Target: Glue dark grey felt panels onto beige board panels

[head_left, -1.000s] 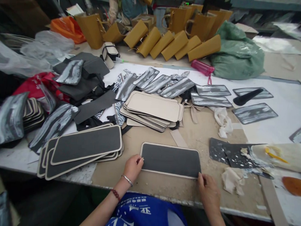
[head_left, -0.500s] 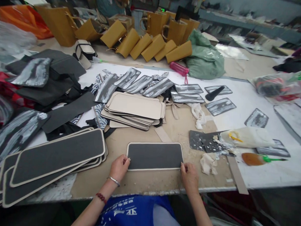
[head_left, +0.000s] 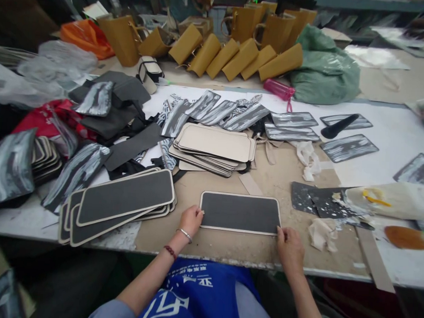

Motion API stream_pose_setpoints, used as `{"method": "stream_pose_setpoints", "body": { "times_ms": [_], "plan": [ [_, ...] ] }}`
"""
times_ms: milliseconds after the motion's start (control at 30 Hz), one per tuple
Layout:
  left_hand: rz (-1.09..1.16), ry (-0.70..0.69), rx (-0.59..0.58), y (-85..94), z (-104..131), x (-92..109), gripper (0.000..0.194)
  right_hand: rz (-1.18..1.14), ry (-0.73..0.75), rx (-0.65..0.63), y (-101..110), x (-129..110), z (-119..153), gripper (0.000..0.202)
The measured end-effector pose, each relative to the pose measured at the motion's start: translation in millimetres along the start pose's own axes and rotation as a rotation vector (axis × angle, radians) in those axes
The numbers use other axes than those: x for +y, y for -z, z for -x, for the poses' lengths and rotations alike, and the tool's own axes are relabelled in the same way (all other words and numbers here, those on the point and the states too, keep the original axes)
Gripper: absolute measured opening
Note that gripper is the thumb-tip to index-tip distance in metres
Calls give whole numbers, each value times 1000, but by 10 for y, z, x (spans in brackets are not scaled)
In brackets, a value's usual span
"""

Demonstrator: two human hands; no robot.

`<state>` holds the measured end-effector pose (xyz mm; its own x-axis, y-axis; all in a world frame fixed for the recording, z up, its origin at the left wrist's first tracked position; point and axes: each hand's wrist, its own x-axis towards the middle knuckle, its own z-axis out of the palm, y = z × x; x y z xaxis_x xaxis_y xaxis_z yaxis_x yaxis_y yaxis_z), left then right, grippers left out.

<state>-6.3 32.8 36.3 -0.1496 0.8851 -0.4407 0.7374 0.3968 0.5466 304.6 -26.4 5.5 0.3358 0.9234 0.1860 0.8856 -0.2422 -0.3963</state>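
Observation:
A dark grey rectangular panel (head_left: 240,213) with rounded corners and a pale border lies in front of me on the brown board (head_left: 209,247). My left hand (head_left: 192,219) pinches its left edge between thumb and fingers. At its lower right corner, my right hand (head_left: 290,245) has its fingers closed on the edge. Longer panels of the same kind form a fanned pile (head_left: 125,197) to the left of my left hand. Behind the held panel is a stack of beige panels (head_left: 214,145), pale side up.
White-smeared dark pieces (head_left: 243,117) lie across the back of the white sheet. To the right are a crumpled beige scrap (head_left: 323,235), an amber-coloured tool (head_left: 406,237) and a pale strip (head_left: 375,260) jutting past the table edge. Mustard-coloured bag pieces (head_left: 241,58) and a green plastic bag (head_left: 324,70) stand behind.
The camera view has turned left, so everything appears shifted to the right. Both hands keep hold of the panel, which lies in about the same place on the board.

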Motion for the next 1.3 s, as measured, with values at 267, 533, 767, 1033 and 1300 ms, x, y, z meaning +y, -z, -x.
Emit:
{"method": "stream_pose_setpoints", "body": {
  "times_ms": [267,533,767,1033,1300],
  "plan": [
    [-14,-11,-30,41,15,23,19,31,-31,-8,9,-43,-10,50],
    [-66,-36,-36,49,17,52,19,18,-40,-6,12,-78,8,45],
    [-90,-45,-36,39,15,31,19,27,-65,-18,-10,-67,-9,44],
    [-100,1,-28,42,-6,41,18,33,-48,-18,5,-100,-3,41],
    [-132,35,-40,49,-13,68,18,48,-54,-40,-1,-98,-4,41]
  ]
}}
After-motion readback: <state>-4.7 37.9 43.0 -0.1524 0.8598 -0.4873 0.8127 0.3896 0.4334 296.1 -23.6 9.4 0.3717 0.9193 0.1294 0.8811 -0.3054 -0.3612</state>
